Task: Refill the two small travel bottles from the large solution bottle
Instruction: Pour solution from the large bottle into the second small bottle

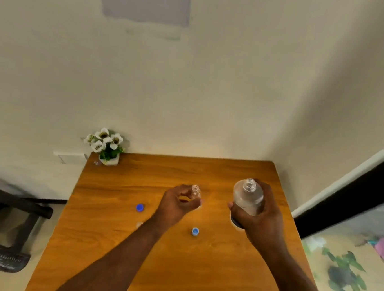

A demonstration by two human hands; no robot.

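Observation:
My left hand [177,203] is closed around a small clear travel bottle [195,191], whose open neck sticks up above my fingers over the middle of the wooden table [110,250]. To its right, my right hand [260,214] grips the large clear solution bottle [247,197], upright and uncapped. The two bottles are apart. A dark blue cap [140,207] lies on the table left of my left hand. A lighter blue cap [195,231] rests nearer to me, between my forearms. A faint clear object [139,224], too blurred to identify, lies below the dark cap.
A small pot of white flowers [106,146] stands at the table's far left corner against the wall. A dark stool [0,220] sits on the floor to the left. A patterned floor covering [350,273] lies to the right of the table.

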